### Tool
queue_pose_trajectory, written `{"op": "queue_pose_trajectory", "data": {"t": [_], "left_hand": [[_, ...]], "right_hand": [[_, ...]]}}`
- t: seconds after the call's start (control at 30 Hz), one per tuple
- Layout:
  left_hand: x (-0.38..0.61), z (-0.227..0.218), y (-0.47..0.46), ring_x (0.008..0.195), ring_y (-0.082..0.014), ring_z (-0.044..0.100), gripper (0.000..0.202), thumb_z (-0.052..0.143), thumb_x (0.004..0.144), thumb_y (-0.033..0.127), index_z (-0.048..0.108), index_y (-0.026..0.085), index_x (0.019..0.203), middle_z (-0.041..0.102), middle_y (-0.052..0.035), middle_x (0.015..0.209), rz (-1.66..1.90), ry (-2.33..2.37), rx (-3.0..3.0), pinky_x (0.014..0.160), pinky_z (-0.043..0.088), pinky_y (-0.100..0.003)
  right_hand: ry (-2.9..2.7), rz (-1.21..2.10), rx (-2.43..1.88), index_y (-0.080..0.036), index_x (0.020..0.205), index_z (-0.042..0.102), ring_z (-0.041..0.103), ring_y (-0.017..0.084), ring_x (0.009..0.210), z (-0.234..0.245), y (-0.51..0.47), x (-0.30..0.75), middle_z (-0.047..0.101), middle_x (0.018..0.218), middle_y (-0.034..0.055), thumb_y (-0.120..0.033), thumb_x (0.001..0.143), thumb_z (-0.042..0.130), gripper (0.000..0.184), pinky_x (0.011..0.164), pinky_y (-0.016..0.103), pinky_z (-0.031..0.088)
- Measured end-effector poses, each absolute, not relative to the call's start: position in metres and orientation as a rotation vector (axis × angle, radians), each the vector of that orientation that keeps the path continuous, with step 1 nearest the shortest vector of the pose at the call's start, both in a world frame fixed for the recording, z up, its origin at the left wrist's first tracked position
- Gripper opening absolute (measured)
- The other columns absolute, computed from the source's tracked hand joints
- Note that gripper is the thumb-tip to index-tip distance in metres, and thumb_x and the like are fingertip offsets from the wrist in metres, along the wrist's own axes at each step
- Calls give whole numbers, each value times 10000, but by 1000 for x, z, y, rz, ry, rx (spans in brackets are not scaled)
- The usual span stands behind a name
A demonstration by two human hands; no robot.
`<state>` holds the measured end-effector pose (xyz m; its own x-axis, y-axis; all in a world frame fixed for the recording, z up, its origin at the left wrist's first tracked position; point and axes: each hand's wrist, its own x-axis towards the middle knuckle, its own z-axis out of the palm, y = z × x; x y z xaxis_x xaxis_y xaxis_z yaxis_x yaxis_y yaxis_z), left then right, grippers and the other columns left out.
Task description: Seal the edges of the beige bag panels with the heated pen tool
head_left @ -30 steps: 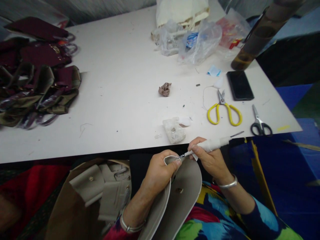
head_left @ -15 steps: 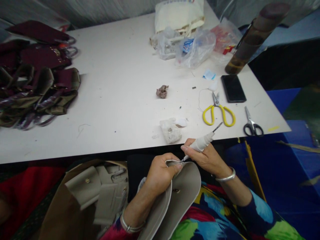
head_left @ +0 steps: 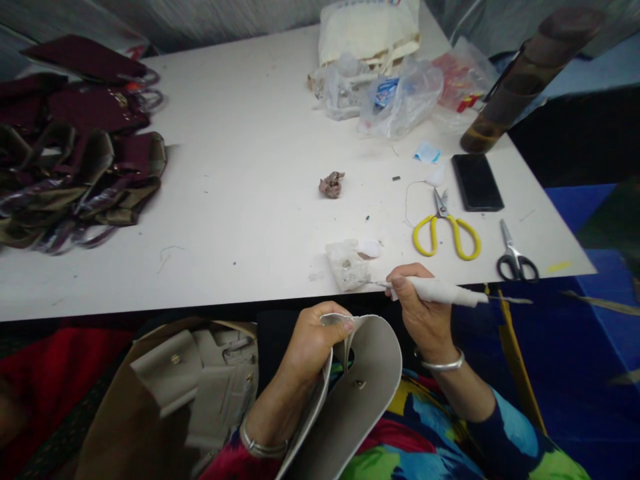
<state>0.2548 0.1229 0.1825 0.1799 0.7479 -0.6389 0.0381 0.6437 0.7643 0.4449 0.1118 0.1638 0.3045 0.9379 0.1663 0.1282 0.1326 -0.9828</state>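
Observation:
In my left hand (head_left: 314, 343) the edge of a beige handbag piece (head_left: 373, 387) is pinched between thumb and fingers. Its panels hang open in my lap, with a small metal fitting on the inner face. My right hand (head_left: 427, 313) is closed around a white-wrapped tool (head_left: 445, 291) with a thin metal point at each end. The tool lies nearly level, apart from the bag. Its left point reaches a crumpled whitish pad (head_left: 347, 265) at the table's front edge; whether it touches is hard to tell.
Yellow-handled scissors (head_left: 445, 230), black-handled scissors (head_left: 517, 260) and a phone (head_left: 477, 182) lie on the right. Behind them leans a dark bottle (head_left: 525, 87), near plastic bags (head_left: 400, 100). Maroon bags (head_left: 95, 120) are piled left. A box (head_left: 115, 413) holds beige pieces (head_left: 220, 400).
My right hand has drawn the tool away from the bag's edge, up and right, turning it level with one point at the whitish pad. My left hand keeps its pinch, slightly shifted left.

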Motion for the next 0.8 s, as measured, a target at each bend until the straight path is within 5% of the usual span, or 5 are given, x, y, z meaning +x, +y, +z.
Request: {"op": "queue_pose_trajectory", "data": {"t": [0.8], "left_hand": [[236, 161, 124, 545, -129, 550, 431, 962, 538, 381, 716, 125, 782, 662, -20, 634, 635, 1207, 536, 572, 424, -245]], "right_hand": [[-1663, 560, -1350, -212, 928, 673, 649, 212, 834, 177, 134, 444, 708, 896, 47, -373, 1056, 657, 207, 790, 346, 479]]}}
